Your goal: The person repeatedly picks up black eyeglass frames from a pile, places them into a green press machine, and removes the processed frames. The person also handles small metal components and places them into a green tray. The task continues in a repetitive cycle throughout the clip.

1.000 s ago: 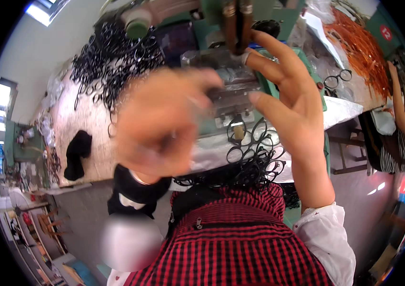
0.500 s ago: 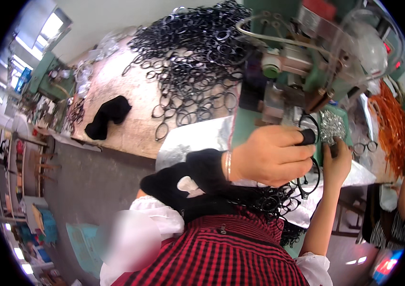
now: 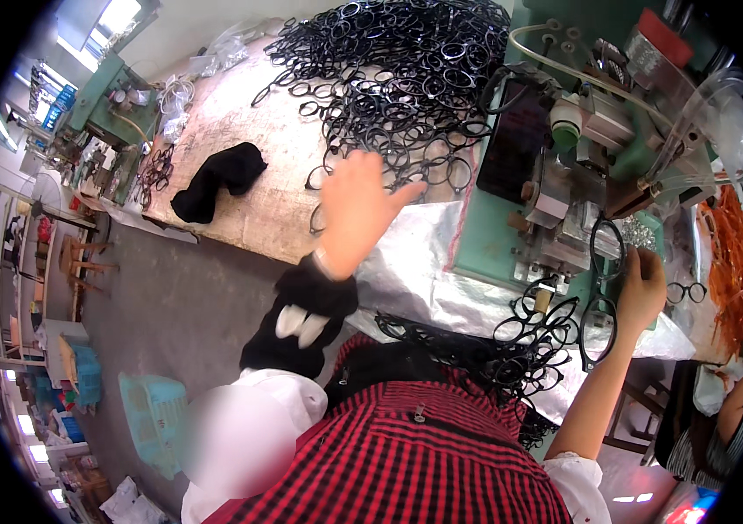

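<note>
My left hand is over the workbench at the near edge of a large heap of black eyeglass frames. Its thumb is spread away from the fingers, and nothing shows in it. On the right, beside a small green bench machine, my right hand has its fingers pinched at the edge of one black eyeglass frame. That frame is upright, one rim above the other, in front of the machine's metal fixture. Its exact contact with the fingertips is partly hidden.
More black frames are piled at my lap. A tray of small metal parts sits behind my right hand, near an orange bundle of strips and a single round frame. A black cloth sleeve lies on the bench.
My left hand has let go of the eyeglass frame and moved left to the heap. My right hand has come away from the metal-parts tray and is now at that frame.
</note>
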A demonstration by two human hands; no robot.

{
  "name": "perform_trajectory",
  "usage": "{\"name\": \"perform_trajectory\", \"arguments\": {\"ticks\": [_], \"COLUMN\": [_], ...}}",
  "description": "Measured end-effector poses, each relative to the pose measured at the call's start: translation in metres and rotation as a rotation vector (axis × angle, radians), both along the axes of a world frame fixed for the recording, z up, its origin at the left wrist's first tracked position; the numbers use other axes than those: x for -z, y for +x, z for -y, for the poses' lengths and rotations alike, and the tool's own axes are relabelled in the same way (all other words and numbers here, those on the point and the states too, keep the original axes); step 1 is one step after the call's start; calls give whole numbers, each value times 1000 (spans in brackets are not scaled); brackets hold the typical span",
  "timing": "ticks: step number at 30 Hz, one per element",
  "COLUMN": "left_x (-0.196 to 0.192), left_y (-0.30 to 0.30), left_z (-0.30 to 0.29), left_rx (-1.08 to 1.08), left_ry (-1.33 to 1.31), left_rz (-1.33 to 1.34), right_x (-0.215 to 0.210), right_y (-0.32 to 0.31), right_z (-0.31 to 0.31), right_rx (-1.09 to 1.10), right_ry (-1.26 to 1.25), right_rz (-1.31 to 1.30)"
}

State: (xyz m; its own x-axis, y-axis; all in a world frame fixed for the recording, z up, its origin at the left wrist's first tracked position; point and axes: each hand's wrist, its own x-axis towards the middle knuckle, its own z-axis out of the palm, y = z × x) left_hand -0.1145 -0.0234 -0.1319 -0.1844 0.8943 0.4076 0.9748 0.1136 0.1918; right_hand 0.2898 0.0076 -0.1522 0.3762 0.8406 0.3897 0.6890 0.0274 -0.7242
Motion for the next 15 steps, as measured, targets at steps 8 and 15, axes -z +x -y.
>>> {"name": "perform_trajectory", "arguments": {"ticks": [8, 15], "left_x": [-6, 14], "left_y": [-20, -45], "left_z": [-57, -54], "left_rx": [163, 60], "left_ry": [169, -483], "left_rz": [266, 714], "right_x": [-1, -8], "right_y": [6, -2], "right_z": [2, 14], "right_rx": [-96, -56], "right_ry": [25, 4], "right_rz": [-184, -175]}}
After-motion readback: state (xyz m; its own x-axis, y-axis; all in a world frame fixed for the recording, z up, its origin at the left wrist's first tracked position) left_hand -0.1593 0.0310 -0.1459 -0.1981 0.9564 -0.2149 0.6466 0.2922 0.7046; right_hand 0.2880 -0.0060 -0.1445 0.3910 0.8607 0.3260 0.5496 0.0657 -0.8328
